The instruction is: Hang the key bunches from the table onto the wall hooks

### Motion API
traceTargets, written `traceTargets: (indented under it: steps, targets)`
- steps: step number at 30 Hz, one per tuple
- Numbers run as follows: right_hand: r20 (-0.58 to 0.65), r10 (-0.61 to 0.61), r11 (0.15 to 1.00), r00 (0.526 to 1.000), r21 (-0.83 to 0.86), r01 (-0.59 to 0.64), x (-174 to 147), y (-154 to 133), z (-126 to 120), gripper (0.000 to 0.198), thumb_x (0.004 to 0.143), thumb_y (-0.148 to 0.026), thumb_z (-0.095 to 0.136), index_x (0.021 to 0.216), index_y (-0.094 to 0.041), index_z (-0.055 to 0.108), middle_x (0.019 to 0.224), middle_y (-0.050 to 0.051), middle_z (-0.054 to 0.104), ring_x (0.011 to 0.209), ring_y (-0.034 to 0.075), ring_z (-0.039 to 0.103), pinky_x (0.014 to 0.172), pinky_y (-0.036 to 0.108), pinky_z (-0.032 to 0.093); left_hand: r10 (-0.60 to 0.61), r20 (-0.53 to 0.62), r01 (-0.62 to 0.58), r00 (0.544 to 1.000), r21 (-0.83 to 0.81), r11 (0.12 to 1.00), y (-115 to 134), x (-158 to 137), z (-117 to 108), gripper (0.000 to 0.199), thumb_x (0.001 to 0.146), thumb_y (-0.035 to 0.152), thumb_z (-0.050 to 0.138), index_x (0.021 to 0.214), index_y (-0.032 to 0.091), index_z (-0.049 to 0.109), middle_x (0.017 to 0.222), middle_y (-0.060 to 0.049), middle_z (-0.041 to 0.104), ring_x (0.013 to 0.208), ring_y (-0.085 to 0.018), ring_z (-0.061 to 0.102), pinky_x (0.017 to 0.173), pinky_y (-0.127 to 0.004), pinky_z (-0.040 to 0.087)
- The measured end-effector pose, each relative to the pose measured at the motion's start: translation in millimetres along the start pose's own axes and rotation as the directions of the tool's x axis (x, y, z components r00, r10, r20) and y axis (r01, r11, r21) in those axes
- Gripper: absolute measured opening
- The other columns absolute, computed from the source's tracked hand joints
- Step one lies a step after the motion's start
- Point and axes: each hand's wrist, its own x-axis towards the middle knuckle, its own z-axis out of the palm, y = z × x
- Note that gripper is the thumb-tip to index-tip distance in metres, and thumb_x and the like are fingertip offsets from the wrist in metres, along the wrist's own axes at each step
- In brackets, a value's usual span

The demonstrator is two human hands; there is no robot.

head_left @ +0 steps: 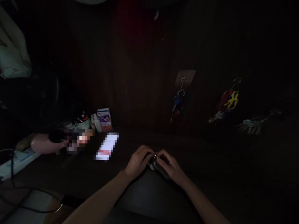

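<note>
In the dim head view, my left hand (139, 160) and my right hand (170, 165) meet fingertip to fingertip at the lower middle. Both are closed in a pinch at a small shiny part between them, too dark to name. Below the fingers sits a dark grey, smooth, rounded object (163, 171), partly covered by my right hand. A paler piece shows at its left end, close to my left fingertips. How much of the object each hand grips cannot be made out.
To the left lie a lit phone (106, 147), small cartons (105, 119), white bottles (96, 123), a pink rounded object (45, 143) and a white power strip (20, 161). Key bunches hang at the back, one with blue keys (177, 101). A black cable (30, 188) crosses the lower left.
</note>
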Motion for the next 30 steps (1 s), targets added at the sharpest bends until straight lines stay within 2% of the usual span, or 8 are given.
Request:
traceTargets:
  steps: [4, 9, 12, 15, 17, 20, 25, 30]
  targets:
    - [0.032, 0.014, 0.994, 0.999, 0.106, -0.017, 0.8, 2.7, -2.7, 0.022, 0.083, -0.043, 0.056, 0.083, -0.021, 0.057, 0.085, 0.002, 0.062, 0.084, 0.018, 0.057, 0.079, 0.032, 0.045, -0.006, -0.001, 0.006, 1.0, -0.01, 1.0, -1.2, -1.0, 0.8, 0.018, 0.092, 0.023, 0.043, 0.095, 0.02, 0.06, 0.094, -0.005, 0.06, 0.09, -0.015, 0.058, 0.082, -0.028, 0.048]
    - [0.031, 0.104, 0.973, 0.994, 0.206, -0.108, 0.7, 3.5, -4.2, 0.024, 0.077, -0.043, 0.064, 0.085, -0.021, 0.061, 0.089, 0.003, 0.064, 0.087, 0.019, 0.059, 0.08, 0.032, 0.046, -0.041, -0.021, 0.041, 0.999, -0.012, 0.999, -3.5, -2.1, 3.2, 0.015, 0.091, 0.021, 0.044, 0.096, 0.02, 0.058, 0.092, -0.003, 0.061, 0.086, -0.014, 0.059, 0.08, -0.027, 0.048]
    - [0.005, 0.163, 0.948, 0.987, 0.277, -0.158, 0.5, 3.2, -4.5, 0.023, 0.074, -0.042, 0.067, 0.081, -0.021, 0.06, 0.085, 0.001, 0.066, 0.081, 0.017, 0.06, 0.075, 0.03, 0.048, -0.058, -0.024, 0.057, 0.998, -0.031, 0.998, -3.1, -1.5, 2.8, 0.015, 0.091, 0.022, 0.045, 0.096, 0.02, 0.058, 0.092, -0.003, 0.062, 0.087, -0.014, 0.059, 0.081, -0.027, 0.048]
    - [-0.07, 0.226, 0.891, 0.972, 0.419, -0.177, 1.5, 5.6, -9.7, 0.027, 0.069, -0.04, 0.072, 0.082, -0.021, 0.059, 0.081, 0.002, 0.068, 0.076, 0.018, 0.063, 0.07, 0.03, 0.05, -0.135, -0.081, 0.131, 0.988, -0.052, 0.99, -2.7, 0.5, 1.1, 0.017, 0.09, 0.026, 0.046, 0.102, 0.021, 0.057, 0.097, -0.003, 0.063, 0.092, -0.016, 0.06, 0.083, -0.029, 0.048]
    - [-0.159, 0.264, 0.82, 0.951, 0.556, -0.135, 2.7, 8.3, -16.8, 0.033, 0.067, -0.038, 0.075, 0.09, -0.021, 0.059, 0.081, 0.004, 0.07, 0.076, 0.02, 0.066, 0.069, 0.033, 0.052, -0.208, -0.112, 0.201, 0.972, -0.072, 0.977, -2.7, 1.9, -0.1, 0.02, 0.09, 0.028, 0.045, 0.106, 0.022, 0.055, 0.096, -0.003, 0.063, 0.09, -0.016, 0.061, 0.081, -0.029, 0.048]
    - [-0.294, 0.28, 0.735, 0.914, 0.678, -0.008, 3.6, 12.1, -30.5, 0.043, 0.066, -0.036, 0.076, 0.103, -0.021, 0.06, 0.088, 0.006, 0.071, 0.085, 0.022, 0.067, 0.077, 0.037, 0.052, -0.281, -0.083, 0.272, 0.956, -0.097, 0.957, -2.4, 3.5, -0.9, 0.022, 0.091, 0.033, 0.043, 0.106, 0.022, 0.054, 0.087, -0.001, 0.063, 0.079, -0.014, 0.062, 0.075, -0.027, 0.049]
    - [-0.401, 0.272, 0.709, 0.875, 0.698, 0.1, -0.4, 13.9, -51.0, 0.038, 0.069, -0.037, 0.074, 0.102, -0.024, 0.064, 0.095, 0.003, 0.07, 0.097, 0.021, 0.064, 0.092, 0.04, 0.048, -0.303, -0.006, 0.3, 0.953, -0.117, 0.947, -0.6, 4.8, -1.6, 0.023, 0.091, 0.036, 0.041, 0.103, 0.022, 0.054, 0.074, 0.003, 0.06, 0.064, -0.011, 0.059, 0.065, -0.023, 0.048]
    - [-0.533, 0.247, 0.692, 0.809, 0.682, 0.237, -9.7, 10.9, -71.4, 0.028, 0.072, -0.04, 0.071, 0.098, -0.029, 0.064, 0.089, -0.002, 0.069, 0.105, 0.02, 0.061, 0.097, 0.04, 0.045, -0.311, 0.044, 0.313, 0.949, -0.086, 0.946, 0.6, 5.1, -1.3, 0.025, 0.091, 0.039, 0.039, 0.102, 0.023, 0.054, 0.072, 0.003, 0.059, 0.063, -0.012, 0.059, 0.064, -0.024, 0.048]
